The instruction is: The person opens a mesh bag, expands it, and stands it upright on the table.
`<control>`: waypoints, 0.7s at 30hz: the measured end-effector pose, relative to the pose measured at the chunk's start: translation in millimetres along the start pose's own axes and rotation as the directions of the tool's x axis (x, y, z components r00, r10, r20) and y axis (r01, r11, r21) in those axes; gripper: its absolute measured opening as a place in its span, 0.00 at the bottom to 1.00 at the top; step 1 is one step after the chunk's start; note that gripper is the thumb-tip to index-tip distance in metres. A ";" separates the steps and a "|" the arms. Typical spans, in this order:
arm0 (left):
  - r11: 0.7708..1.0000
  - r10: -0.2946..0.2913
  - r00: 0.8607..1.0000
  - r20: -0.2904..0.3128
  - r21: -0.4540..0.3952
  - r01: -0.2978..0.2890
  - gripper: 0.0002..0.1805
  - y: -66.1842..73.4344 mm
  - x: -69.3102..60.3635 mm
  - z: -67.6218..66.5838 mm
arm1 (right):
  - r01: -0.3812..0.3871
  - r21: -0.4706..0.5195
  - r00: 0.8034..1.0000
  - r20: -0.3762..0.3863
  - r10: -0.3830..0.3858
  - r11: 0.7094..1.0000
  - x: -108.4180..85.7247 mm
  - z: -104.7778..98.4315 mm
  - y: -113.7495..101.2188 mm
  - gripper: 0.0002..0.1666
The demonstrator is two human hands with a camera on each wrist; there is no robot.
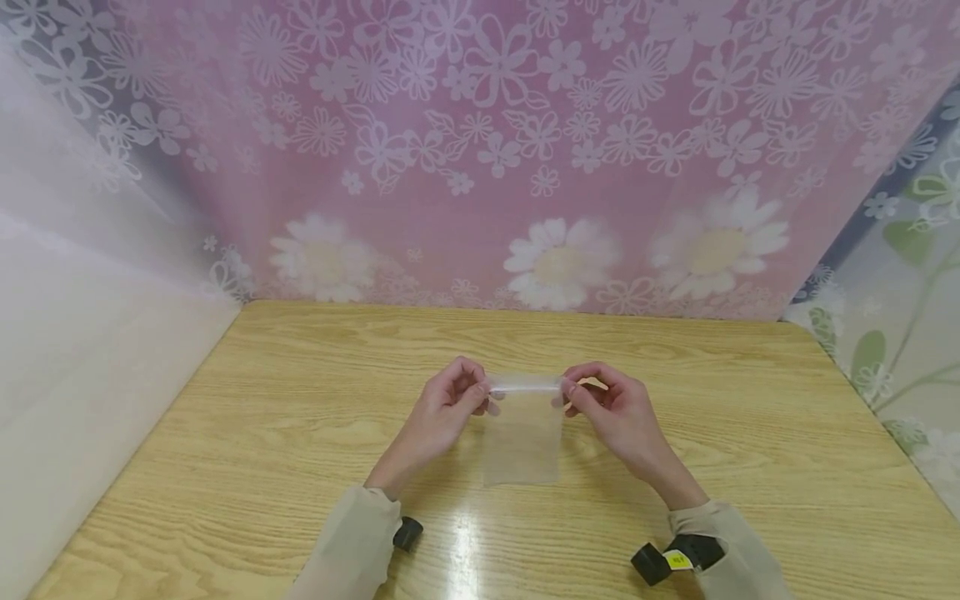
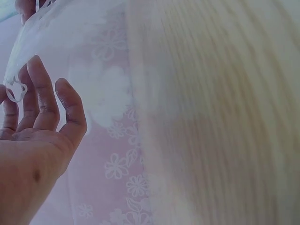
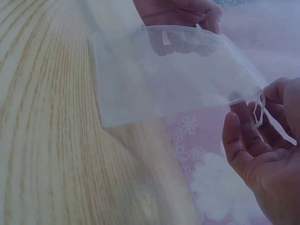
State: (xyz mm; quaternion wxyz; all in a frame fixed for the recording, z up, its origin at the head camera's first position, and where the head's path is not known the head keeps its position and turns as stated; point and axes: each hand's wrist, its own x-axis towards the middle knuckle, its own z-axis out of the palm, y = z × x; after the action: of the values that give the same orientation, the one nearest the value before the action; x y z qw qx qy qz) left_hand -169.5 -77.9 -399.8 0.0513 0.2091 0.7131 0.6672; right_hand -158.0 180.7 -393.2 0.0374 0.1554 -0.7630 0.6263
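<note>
A small clear zip bag (image 1: 522, 437) hangs between the two hands over the table, its top strip stretched level. My left hand (image 1: 452, 398) pinches the bag's upper left corner between thumb and finger. At the upper right corner, my right hand (image 1: 611, 404) pinches the strip in the same manner. In the right wrist view the bag (image 3: 136, 84) looks flat, and nothing shows inside it. That view also has the right hand (image 3: 262, 145) with its lower fingers spread behind the bag's edge. The left wrist view catches the left hand (image 2: 42, 122) beside the film.
The wood-grain table (image 1: 300, 400) spreads beneath both hands. A pink flowered curtain (image 1: 450, 167) rises behind its far edge, with pale sheets (image 1: 112, 292) on the left and a leaf-patterned one (image 1: 915, 333) on the right. Dark wrist cameras (image 1: 651, 564) sit at the sleeves.
</note>
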 end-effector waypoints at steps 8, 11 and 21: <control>1.000 -0.016 1.000 -0.014 0.004 0.016 0.04 0.8 -0.3 0.3 | 0.037 0.067 0.999 0.014 -0.038 0.997 -1.7 -1.5 0.6 0.15; 1.000 -0.018 1.000 -0.012 0.006 0.018 0.05 1.6 -0.5 0.5 | 0.044 0.093 0.999 0.029 -0.046 0.995 -2.3 -2.3 1.6 0.18; 0.997 -0.026 0.999 0.040 -0.068 0.028 0.21 3.7 -1.0 0.0 | 0.056 0.055 0.998 -0.007 -0.056 0.997 -1.4 -2.2 1.3 0.19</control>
State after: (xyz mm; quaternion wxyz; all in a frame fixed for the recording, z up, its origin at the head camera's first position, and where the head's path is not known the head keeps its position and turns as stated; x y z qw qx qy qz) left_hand -167.7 -78.2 -396.4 0.0815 0.2106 0.6914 0.6863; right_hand -157.4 183.4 -394.3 0.0527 0.1758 -0.7407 0.6463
